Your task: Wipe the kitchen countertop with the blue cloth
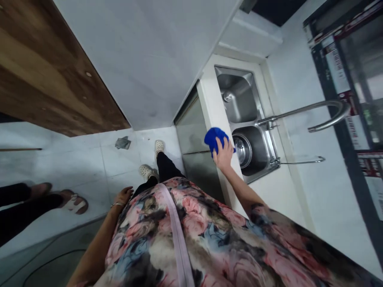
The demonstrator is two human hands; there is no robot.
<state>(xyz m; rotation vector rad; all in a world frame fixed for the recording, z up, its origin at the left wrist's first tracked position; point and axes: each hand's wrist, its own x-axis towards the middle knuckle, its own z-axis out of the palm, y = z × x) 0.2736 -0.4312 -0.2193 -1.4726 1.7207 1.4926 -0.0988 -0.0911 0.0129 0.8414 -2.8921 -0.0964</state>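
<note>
A bright blue cloth [214,137] is bunched under my right hand [224,154], whose fingers press it against the front edge of the white counter [212,105]. Part of the cloth hangs over that edge. Just beyond it lies the double steel sink [263,159], with a round metal pot or basin [247,150] in the nearer bowl. My left hand [123,196] hangs by my side, a bracelet at its wrist. Its fingers are loosely apart and hold nothing.
A curved tap [299,111] and a thinner spout [299,162] rise behind the sink. Below the counter are cabinet doors [194,131]. A grey rag [123,142] lies on the tiled floor [116,163]. At left stands another person, legs and sandals [76,204] showing.
</note>
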